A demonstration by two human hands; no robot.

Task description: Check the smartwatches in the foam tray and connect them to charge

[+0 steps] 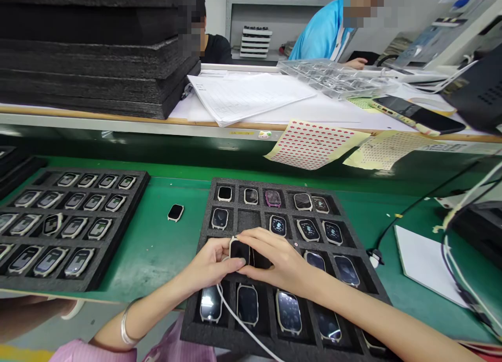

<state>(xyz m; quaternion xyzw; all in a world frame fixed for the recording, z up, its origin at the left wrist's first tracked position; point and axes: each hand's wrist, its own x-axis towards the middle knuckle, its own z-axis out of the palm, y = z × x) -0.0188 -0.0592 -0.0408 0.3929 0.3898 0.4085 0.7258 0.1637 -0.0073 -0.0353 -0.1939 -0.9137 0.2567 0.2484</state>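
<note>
Over a black foam tray (196, 328), both hands hold one smartwatch case (238, 250) with a dark screen. My left hand (217, 261) grips its left side, thumb on the lower part of the screen. On its right side, the curled fingers of my right hand (270, 255) close around the case. A white cable (235, 316) runs from beneath my left hand toward the bottom edge; whether it touches the watch is hidden. Strapless watch cases fill most pockets of this tray, some with lit faces, such as the watch (277, 225) just beyond my right hand.
A second foam tray (98, 278) of watches lies left, with one loose watch (175, 212) between the trays. A stack of black foam (86, 69), papers (254, 95), a clear plastic tray (337, 77) and a phone (419, 115) occupy the shelf. Two people sit beyond. Cables (447, 236) hang right.
</note>
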